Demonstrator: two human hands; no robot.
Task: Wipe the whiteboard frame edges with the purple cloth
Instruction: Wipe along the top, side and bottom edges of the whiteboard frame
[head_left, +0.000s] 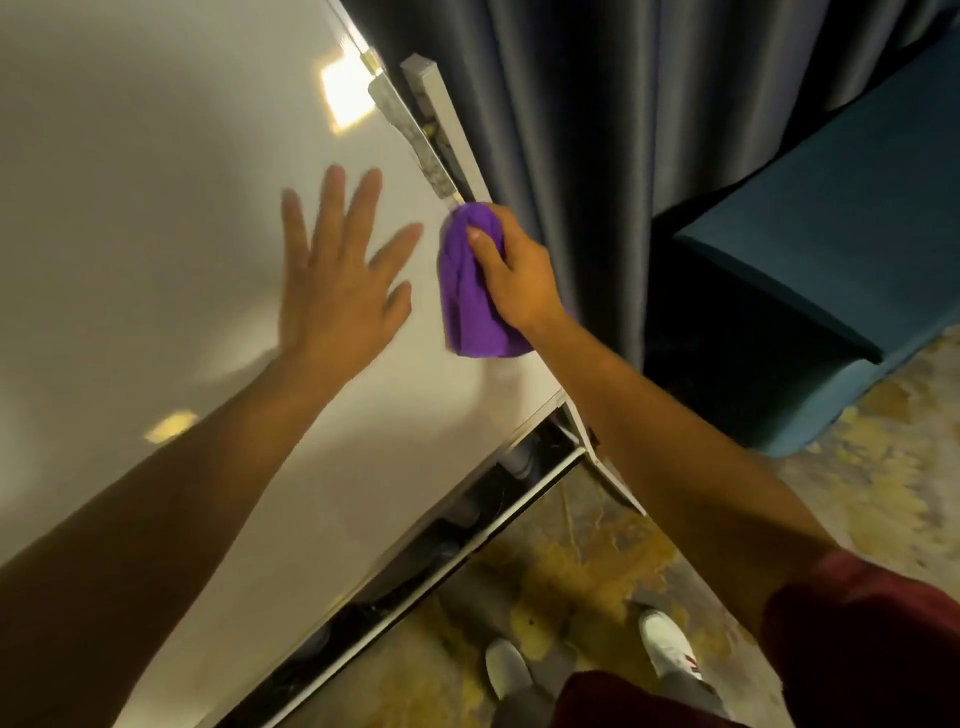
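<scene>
A large whiteboard (156, 218) fills the left of the head view, tilted in the picture. Its right frame edge (415, 140) runs from the top centre down to a lower corner near the middle. My right hand (514, 270) is shut on a bunched purple cloth (467, 306) and presses it against that right edge, about halfway down. My left hand (337, 280) lies flat on the board surface with fingers spread, just left of the cloth. The frame under the cloth is hidden.
Dark grey curtains (597, 130) hang right behind the board's right edge. A teal sofa (831, 234) stands at the right. A white stand post (441, 114) and a tray rail (467, 551) run along the board. My white shoes (665, 644) stand on a patterned floor.
</scene>
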